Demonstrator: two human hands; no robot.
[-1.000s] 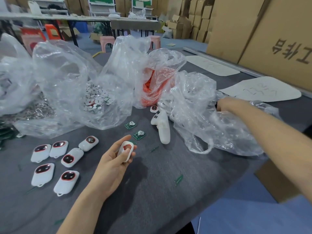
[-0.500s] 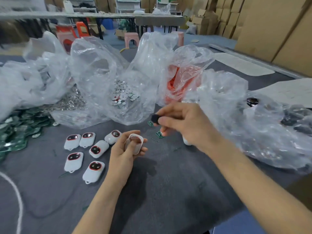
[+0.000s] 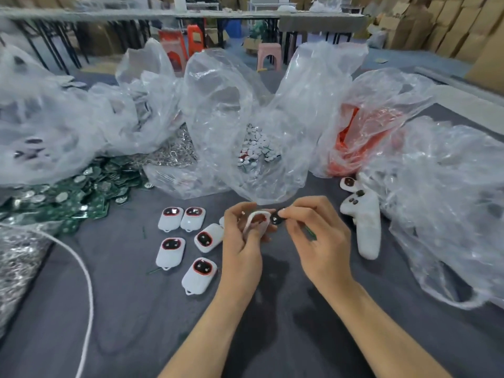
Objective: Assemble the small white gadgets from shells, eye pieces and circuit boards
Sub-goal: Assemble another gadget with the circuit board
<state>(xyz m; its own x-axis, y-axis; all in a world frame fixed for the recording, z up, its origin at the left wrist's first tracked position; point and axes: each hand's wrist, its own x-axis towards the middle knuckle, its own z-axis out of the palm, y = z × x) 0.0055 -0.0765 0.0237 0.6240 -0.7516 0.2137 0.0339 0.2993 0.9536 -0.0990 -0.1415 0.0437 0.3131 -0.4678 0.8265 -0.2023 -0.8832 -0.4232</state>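
Desk (image 3: 136,323): dark grey, cloth-like top.

Centre, toward 9 o'clock: five white gadgets (image 3: 170,256) lie flat and close together, unstacked, with their dark, red-rimmed eye pieces (image 3: 172,244) facing up.

9–10 o'clock: heap of green circuit boards (image 3: 71,195).

8 o'clock: pile of silvery metal bits (image 3: 16,263), with a white cord (image 3: 88,290) curving just beside it.

12 o'clock: clear bag of small white pieces (image 3: 259,148).

1 o'clock: clear bag of orange parts (image 3: 354,137).

3 o'clock: row of nested white shells (image 3: 368,227). A lone gadget (image 3: 349,184) lies just beyond it, and a crumpled clear bag (image 3: 450,208) lies beside it.
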